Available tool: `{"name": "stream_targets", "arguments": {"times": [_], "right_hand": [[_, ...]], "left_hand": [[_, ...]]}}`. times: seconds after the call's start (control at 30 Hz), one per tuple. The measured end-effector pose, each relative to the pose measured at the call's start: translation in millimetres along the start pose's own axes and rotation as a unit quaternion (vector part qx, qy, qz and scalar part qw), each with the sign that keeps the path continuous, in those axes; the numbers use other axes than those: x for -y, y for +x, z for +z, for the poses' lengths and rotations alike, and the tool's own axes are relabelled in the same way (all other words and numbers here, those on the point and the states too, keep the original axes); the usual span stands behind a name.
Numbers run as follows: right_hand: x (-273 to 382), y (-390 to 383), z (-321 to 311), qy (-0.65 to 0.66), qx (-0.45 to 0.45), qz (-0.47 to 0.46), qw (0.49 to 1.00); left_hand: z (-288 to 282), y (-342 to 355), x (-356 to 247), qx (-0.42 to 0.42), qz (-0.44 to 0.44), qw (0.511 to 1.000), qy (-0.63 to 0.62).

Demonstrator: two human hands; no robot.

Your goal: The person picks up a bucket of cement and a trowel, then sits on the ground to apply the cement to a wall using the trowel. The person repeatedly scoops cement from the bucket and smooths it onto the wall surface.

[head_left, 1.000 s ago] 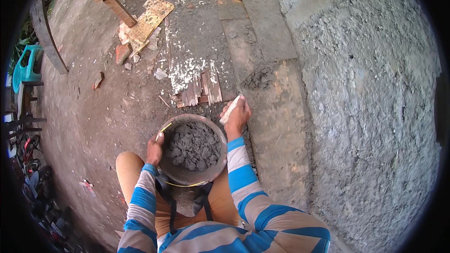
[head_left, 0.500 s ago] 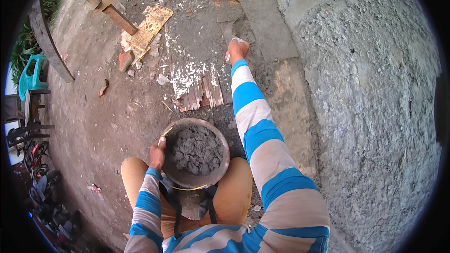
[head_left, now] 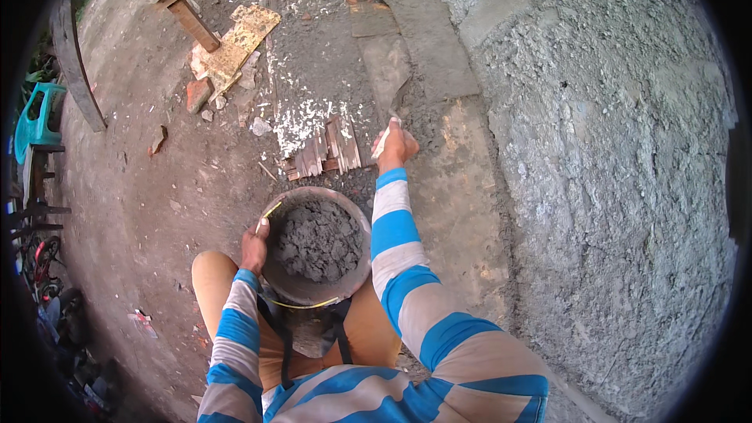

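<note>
A round bucket (head_left: 356, 286) of wet grey mortar (head_left: 319, 241) stands between my knees, a thin yellow handle lying along its rim. My left hand (head_left: 254, 247) grips the bucket's left rim, thumb on top. Ahead and to the right, my right hand (head_left: 398, 147) is closed around the pale handle of what looks like a trowel (head_left: 398, 100). Its grey blade, pointing away from me, is hard to tell from the mortar behind it. That hand is low over a strip of smoothed mortar (head_left: 384, 63) beside the wall.
A rough grey plastered wall (head_left: 611, 164) rises along the right. Splintered, white-flecked boards (head_left: 325, 149) lie beyond the bucket. Further left are a yellowish board (head_left: 239, 43) under a wooden post (head_left: 194, 23), a brick piece (head_left: 198, 95) and a turquoise plastic chair (head_left: 37, 121).
My right hand has drawn back toward me with the trowel, its arm now more bent. My left hand stays on the bucket rim. The whole view has shifted slightly.
</note>
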State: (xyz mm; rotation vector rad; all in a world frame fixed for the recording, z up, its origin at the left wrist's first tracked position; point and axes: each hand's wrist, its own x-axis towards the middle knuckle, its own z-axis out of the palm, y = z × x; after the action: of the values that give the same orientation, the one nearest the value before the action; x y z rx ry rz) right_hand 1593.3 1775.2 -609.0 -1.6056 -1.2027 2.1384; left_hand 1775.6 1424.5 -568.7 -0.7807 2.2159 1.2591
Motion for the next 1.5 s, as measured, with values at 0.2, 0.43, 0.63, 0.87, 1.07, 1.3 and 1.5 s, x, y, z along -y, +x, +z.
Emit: {"name": "stream_targets", "arguments": {"times": [0.2, 0.43, 0.63, 0.87, 1.07, 1.3, 1.5], "right_hand": [[-20, -48, -44, -0.015, -0.013, -0.022, 1.000], [11, -17, 24, -0.160, 0.106, -0.084, 0.978], [57, 13, 1, -0.155, 0.053, -0.031, 0.986], [40, -34, -46, -0.149, -0.067, -0.018, 0.986], [32, -41, -97, -0.117, -0.056, -0.016, 0.991], [32, -89, -86, -0.071, 0.095, -0.075, 0.990], [15, -35, -65, -0.106, 0.118, 0.008, 0.987]], "left_hand": [[-5, 0, -3, -0.002, -0.017, 0.999, 0.027], [-6, -10, -9, -0.029, -0.009, 0.999, 0.011], [-5, -2, -5, -0.040, -0.038, 0.998, 0.020], [-2, -4, -10, -0.023, -0.027, 0.998, 0.056], [4, 12, 4, -0.024, -0.032, 0.994, 0.099], [-4, 5, -2, -0.023, -0.025, 0.996, 0.080], [2, -7, -20, -0.021, -0.037, 0.998, 0.048]]}}
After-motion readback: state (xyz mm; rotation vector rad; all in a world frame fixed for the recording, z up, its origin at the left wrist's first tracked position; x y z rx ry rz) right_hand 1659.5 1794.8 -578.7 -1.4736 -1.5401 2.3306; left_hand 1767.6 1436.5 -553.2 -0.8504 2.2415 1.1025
